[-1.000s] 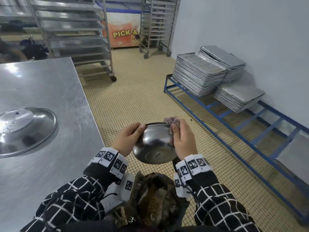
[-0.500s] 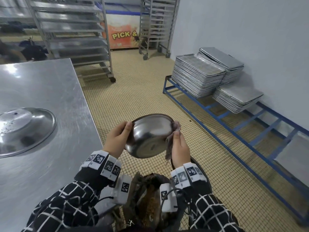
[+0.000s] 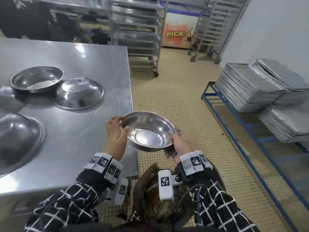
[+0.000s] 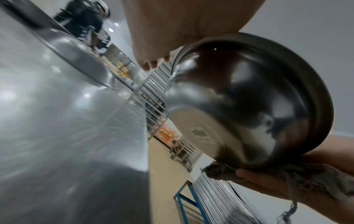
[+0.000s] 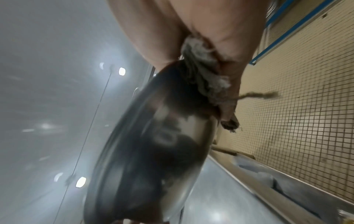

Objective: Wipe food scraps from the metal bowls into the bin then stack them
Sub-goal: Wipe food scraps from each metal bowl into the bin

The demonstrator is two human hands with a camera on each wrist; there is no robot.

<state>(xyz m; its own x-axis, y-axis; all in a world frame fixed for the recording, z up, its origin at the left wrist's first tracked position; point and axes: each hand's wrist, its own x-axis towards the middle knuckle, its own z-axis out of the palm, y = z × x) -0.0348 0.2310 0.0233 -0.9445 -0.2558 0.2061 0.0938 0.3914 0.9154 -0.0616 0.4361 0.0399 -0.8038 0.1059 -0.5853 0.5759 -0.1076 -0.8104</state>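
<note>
I hold a small metal bowl point(image 3: 148, 131) open side up just off the steel table's point(image 3: 70, 134) near corner, above the bin point(image 3: 150, 203). My left hand point(image 3: 121, 123) grips its left rim, thumb inside. My right hand point(image 3: 175, 141) pinches the right rim, with a grey cloth point(image 3: 170, 151) bunched between its fingers and the bowl's underside. The left wrist view shows the bowl's underside point(image 4: 249, 98) and the cloth point(image 4: 220, 169) under it. In the right wrist view the cloth point(image 5: 203, 75) lies against the blurred bowl point(image 5: 153, 144). A few specks remain inside.
On the table stand an upright bowl point(image 3: 36, 79), an inverted bowl point(image 3: 79, 93) and a large inverted one point(image 3: 18, 139). Stacked metal trays point(image 3: 247, 87) sit on a blue rack point(image 3: 234, 119) to the right. Wheeled shelf racks point(image 3: 138, 30) stand behind on the tiled floor.
The bowl has turned from underside-toward-me to open side up and moved left toward the table corner. My right hand with the cloth slid from the rim's top to underneath.
</note>
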